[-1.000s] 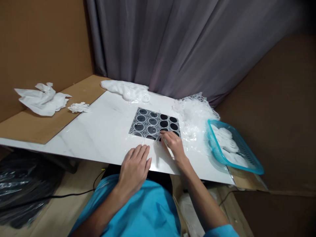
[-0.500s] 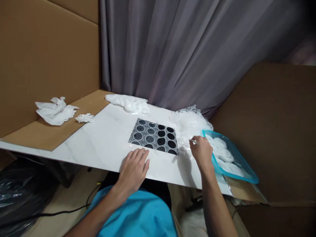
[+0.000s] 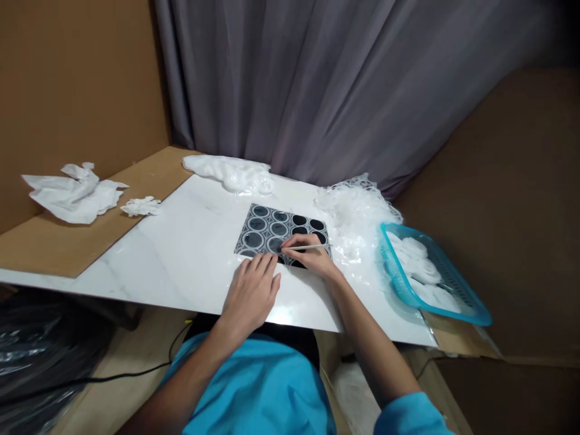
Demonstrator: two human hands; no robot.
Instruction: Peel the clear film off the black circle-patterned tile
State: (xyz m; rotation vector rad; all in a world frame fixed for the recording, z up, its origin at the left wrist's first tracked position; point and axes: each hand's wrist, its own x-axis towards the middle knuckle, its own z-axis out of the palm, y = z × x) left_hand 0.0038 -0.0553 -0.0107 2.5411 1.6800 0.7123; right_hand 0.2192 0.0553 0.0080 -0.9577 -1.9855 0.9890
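Dark patterned sheet [image 3: 280,229] lies flat on the table [image 3: 181,241], just ahead of my L hand [image 3: 252,293] and partly under my R hand [image 3: 315,258]. Prob. mid-step: working at one circle w/ the thin stick [image 3: 310,247]; next move likely calls for a steady, light touch. R hand pinches the stick; L hand's empty, palm down, fingers loosely out, fingertips approx. at the sheet's near edge, contact unclear. Hands close but apart. Clear plastic pile [image 3: 356,205] just R of sheet, then blue basket [image 3: 393,275] w/ white stuff; crumpled tissue [image 3: 75,194] far L.
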